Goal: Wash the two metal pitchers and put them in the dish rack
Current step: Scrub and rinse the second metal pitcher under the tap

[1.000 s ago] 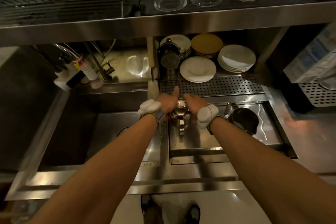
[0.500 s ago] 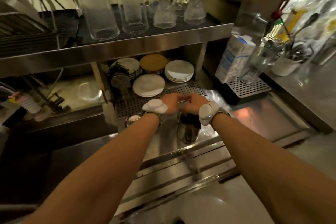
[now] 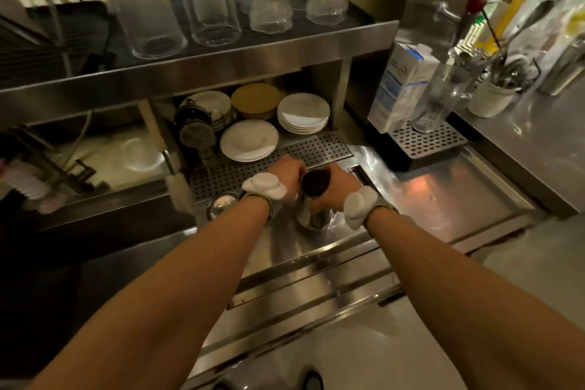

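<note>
Just in front of the perforated grate point(image 3: 316, 149):
- left hand point(image 3: 286, 172), fingers curled on the pitcher's rim side
- metal pitcher point(image 3: 311, 217), upright, low over the counter point(image 3: 443, 199)
- right hand point(image 3: 337, 188), fingers wrapped round its body

Risk: slick steel could slip during the lift, and the pitcher would tip toward the plates point(image 3: 248, 141) behind the grate.

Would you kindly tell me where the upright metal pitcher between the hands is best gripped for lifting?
Grip the metal pitcher around its upper wall, just under the rim, from either side, where the left hand and right hand sit. It stands upright, mouth open upward, so a side grip probably holds it level. No handle shows.
</note>
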Tool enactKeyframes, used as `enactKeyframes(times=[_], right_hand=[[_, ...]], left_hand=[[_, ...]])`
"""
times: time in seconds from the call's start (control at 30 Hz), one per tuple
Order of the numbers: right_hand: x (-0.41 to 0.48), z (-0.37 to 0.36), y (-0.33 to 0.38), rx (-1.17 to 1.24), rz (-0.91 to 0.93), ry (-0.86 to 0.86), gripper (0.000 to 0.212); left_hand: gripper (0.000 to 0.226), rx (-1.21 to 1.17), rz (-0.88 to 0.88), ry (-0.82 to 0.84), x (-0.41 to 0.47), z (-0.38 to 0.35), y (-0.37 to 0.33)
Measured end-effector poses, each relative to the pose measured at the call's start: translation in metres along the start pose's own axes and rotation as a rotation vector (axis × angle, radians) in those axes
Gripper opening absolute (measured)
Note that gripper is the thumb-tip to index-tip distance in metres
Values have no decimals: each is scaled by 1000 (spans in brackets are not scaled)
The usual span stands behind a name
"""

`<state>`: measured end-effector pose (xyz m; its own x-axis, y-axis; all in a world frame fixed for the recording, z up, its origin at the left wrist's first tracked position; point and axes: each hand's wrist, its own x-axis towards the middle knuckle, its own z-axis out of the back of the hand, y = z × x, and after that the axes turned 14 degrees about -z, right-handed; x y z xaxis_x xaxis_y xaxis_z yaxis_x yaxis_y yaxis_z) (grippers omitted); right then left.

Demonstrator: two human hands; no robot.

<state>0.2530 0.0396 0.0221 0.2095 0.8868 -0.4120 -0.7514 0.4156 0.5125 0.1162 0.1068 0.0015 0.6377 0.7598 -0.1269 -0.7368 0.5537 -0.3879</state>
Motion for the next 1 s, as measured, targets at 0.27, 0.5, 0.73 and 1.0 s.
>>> enactKeyframes(times=[0.27, 0.5, 0.73, 1.0], right_hand=[[-27, 10, 111, 258, 291, -1, 55], [-57, -71, 216, 166, 382, 115, 78], [-65, -200, 263, -48, 362, 223, 69], [-53, -278, 296, 26, 244, 219, 77]], left_hand=[[33, -222, 136, -578, -89, 94, 33], [34, -172, 396, -568, -203, 125, 120], [37, -120, 499, -150, -296, 83, 222], [41, -125, 570, -476, -328, 105, 318]])
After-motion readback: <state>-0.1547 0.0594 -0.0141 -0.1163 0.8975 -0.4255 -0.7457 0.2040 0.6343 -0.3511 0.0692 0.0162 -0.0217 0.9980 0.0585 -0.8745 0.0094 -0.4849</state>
